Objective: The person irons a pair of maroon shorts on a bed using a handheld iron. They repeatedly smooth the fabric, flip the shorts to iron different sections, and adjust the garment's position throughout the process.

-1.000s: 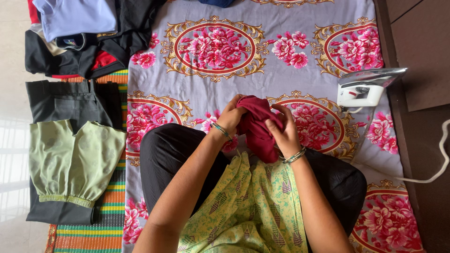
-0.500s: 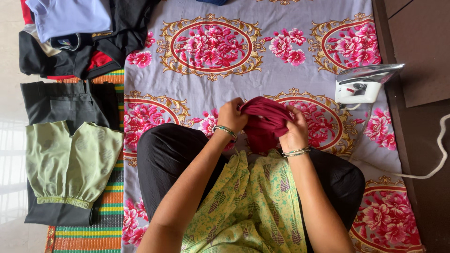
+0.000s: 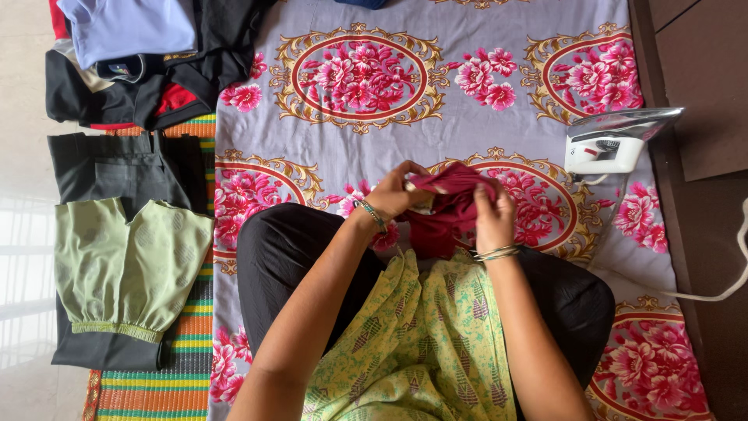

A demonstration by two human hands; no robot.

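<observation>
A lilac floral sheet (image 3: 467,132) covers the floor. Above the lap, the left hand (image 3: 397,191) and the right hand (image 3: 492,212) both grip a bunched maroon garment (image 3: 448,206). I think the white iron (image 3: 612,144), standing just right of it, could be knocked if the cloth swings; whether the iron is hot I cannot tell.

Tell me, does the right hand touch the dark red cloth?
Touching. The head view shows the right hand closed on the dark red cloth, fingers folded over its edge.
</observation>
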